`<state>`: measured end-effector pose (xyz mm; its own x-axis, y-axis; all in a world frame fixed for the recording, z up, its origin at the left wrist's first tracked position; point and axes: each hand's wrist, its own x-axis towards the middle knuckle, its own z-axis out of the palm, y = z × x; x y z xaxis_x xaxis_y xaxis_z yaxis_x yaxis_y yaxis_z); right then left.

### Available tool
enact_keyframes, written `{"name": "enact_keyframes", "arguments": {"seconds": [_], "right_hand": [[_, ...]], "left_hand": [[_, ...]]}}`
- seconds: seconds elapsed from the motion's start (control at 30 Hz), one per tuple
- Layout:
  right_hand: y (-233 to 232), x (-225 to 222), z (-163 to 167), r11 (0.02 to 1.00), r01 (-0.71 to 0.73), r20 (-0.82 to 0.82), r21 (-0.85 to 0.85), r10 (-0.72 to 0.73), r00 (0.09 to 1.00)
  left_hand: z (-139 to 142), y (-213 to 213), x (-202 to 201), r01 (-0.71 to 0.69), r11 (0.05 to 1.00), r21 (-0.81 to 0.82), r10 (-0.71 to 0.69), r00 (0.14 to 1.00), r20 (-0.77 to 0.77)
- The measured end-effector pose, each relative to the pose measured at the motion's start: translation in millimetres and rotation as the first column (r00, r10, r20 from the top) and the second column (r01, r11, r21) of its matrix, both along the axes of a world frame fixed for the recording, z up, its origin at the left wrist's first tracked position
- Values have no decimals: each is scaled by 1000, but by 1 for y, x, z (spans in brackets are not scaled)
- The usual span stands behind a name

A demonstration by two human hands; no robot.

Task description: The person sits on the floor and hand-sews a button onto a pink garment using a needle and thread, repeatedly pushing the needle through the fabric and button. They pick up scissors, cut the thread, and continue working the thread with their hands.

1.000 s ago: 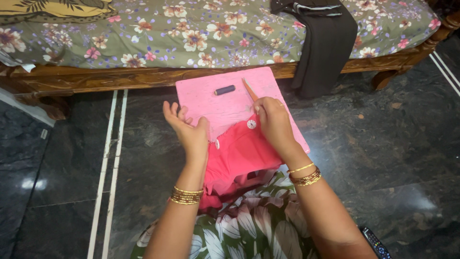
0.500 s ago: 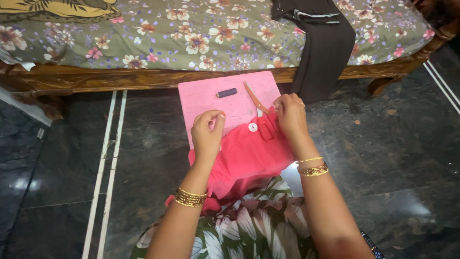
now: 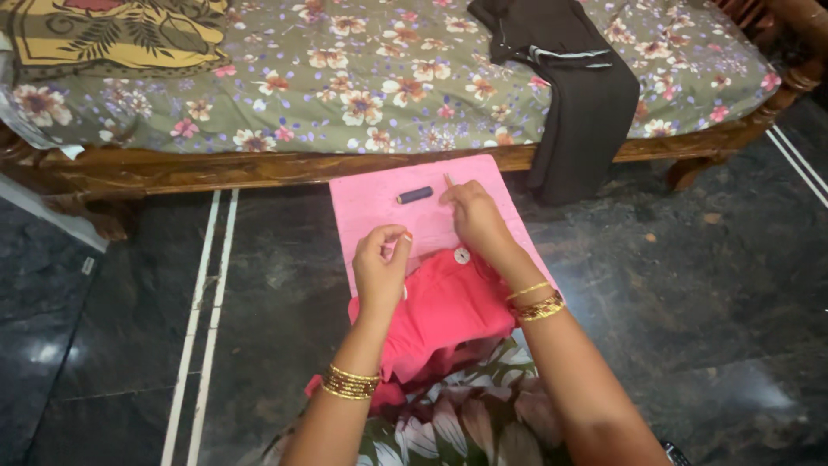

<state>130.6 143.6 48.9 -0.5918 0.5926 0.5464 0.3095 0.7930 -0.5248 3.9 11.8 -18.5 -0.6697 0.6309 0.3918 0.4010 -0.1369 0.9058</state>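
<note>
Flooring of dark polished stone (image 3: 707, 285) filled most of what we saw, with pale inlaid stripes (image 3: 203, 293) running down its left side. Along the top stood a wooden-framed bed under a grey-green flowered sheet (image 3: 371, 86), a black folded garment (image 3: 578, 95) draped over its front edge. On the floor just before the bed lay a flat pink rectangular cloth board (image 3: 379, 203), and overlapping its near edge sat a crumpled coral-red fabric garment (image 3: 448, 315) bearing a small pale round button (image 3: 462, 255).

We noted the right hand (image 3: 479, 220) resting on the board just above the button, its fingers curled narrowly around a thin wooden stick (image 3: 448, 179). The left hand (image 3: 379, 263) hovered over the garment's left edge, thumb and forefinger pinched close together; what they gripped was too small for us to tell. A small dark cylindrical spool (image 3: 415, 195) lay on the board near the right hand.
</note>
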Motion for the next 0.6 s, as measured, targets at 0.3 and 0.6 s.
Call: {"name": "enact_keyframes", "arguments": {"seconds": [0.3,0.6], "right_hand": [[3,-42,24,916,-124,275,382,15,961],[6,-34,14,979,-166,156,-120,184,971]], "left_hand": [[0,-1,4,-16,1000,-19,16,1000,18],[-2,4,3,-21,998,62,18,999,48]]}}
